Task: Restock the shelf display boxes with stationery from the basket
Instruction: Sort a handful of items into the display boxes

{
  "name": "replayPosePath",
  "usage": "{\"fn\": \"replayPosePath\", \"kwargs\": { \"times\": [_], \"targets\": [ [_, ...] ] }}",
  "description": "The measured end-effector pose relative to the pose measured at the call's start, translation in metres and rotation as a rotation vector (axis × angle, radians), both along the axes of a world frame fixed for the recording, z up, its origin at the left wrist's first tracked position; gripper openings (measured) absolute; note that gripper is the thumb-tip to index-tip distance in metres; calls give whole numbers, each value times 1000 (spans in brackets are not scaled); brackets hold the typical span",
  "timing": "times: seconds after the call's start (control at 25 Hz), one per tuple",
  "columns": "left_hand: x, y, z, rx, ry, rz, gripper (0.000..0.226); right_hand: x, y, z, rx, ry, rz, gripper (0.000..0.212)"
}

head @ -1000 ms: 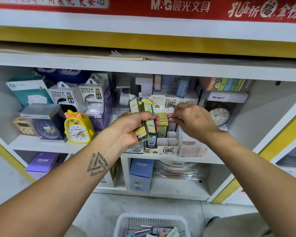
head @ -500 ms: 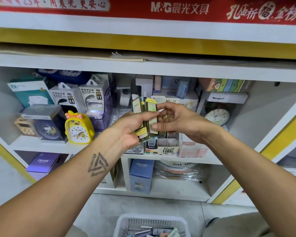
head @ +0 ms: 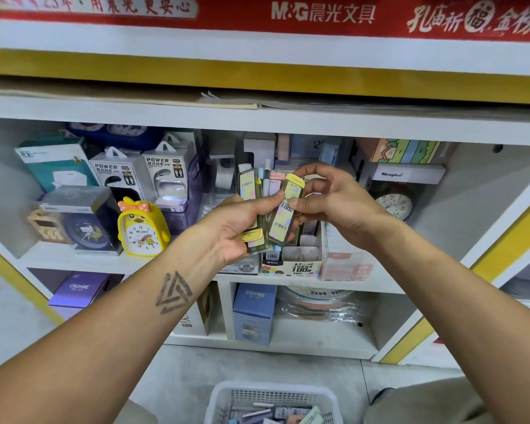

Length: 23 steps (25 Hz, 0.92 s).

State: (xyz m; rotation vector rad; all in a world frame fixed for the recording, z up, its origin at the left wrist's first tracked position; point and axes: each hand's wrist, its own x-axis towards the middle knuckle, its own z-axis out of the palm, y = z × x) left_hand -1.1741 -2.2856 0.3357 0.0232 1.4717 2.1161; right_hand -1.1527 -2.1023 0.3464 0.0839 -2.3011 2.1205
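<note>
Pinching one lead case (head: 284, 214), right hand (head: 334, 206) has tilted it from left hand's (head: 236, 231) clutched bundle (head: 253, 209) (upright).

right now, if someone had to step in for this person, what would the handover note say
Left hand: grips a fanned bunch of flat yellow-capped lead refill cases.
Right hand: pinches one yellow-capped refill case at the edge of that bunch.
Both hands are in front of the white cardboard display box with divided slots on the middle shelf.
White plastic mesh basket on the floor below holds more stationery.
Done: some cases already stand in the box.
Left: probably slot the pinched case, then the bunch, then the basket's remaining stock.
</note>
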Motion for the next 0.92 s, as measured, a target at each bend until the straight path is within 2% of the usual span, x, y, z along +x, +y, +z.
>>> {"fn": "replayPosePath", "kwargs": {
  "times": [0.12, 0.32, 0.48, 0.56, 0.68, 0.92],
  "targets": [
    [-4, 0, -2, -36, 19, 62, 29, 1, 4, 1, -20, -23, 2, 40],
    [-4, 4, -8, -155, 73, 79, 17, 4, 11, 2, 104, -55, -2, 40],
    [-4, 4, -8, -189, 81, 82, 10, 5, 20, 9, 123, 7, -124, 19],
    [-6, 0, -7, -194, 79, 88, 9, 2, 25, 9, 244, 134, -245, 15],
    [-8, -7, -4, -196, 63, 105, 14, 2, 26, 4, 459, 289, -214, 16],
    [-5, -12, -3, -199, 53, 92, 23, 6, 23, -10, 804, 335, -117, 20]
  ]
}}
